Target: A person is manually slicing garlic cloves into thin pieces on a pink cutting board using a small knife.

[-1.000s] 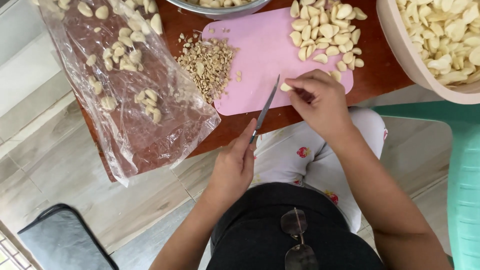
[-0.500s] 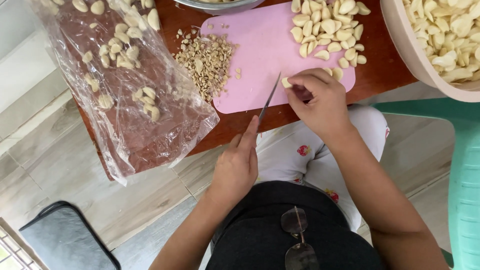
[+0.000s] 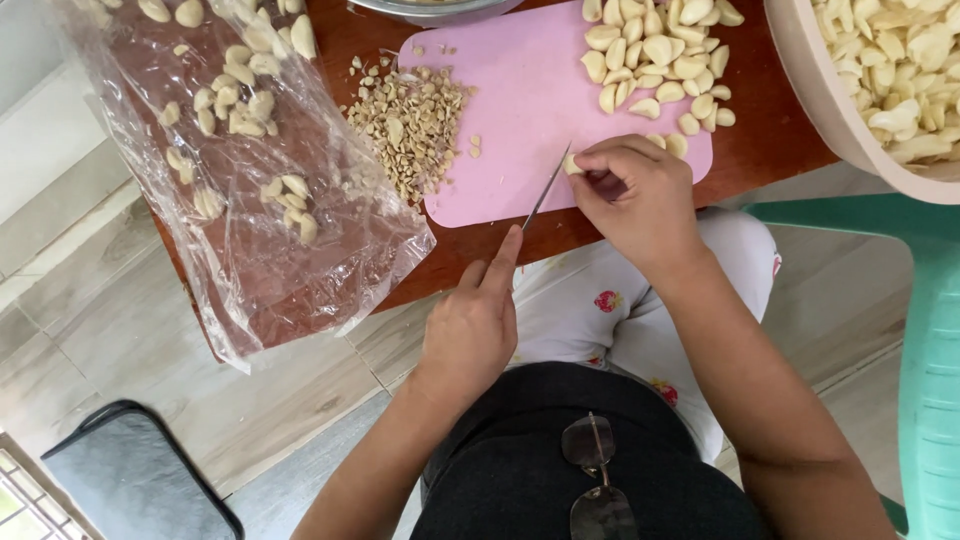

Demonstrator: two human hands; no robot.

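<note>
While the left hand [image 3: 472,325] grips the knife [image 3: 545,190], the right hand [image 3: 635,200] pinches a garlic clove [image 3: 572,165].

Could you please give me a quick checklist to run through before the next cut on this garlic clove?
1. Clove pinned on the pink board: ok, the right hand grips it at the board's near edge.
2. Knife held firmly: ok, the left hand has the handle, forefinger along it.
3. Right fingertips clear of the blade: cannot tell, they sit very close to it.
4. Board fully on the table: ok.
5. Room for trimmings: ok, the chopped pile lies left of the cut.
6. More cloves at hand: ok, peeled heap on the board.
</note>
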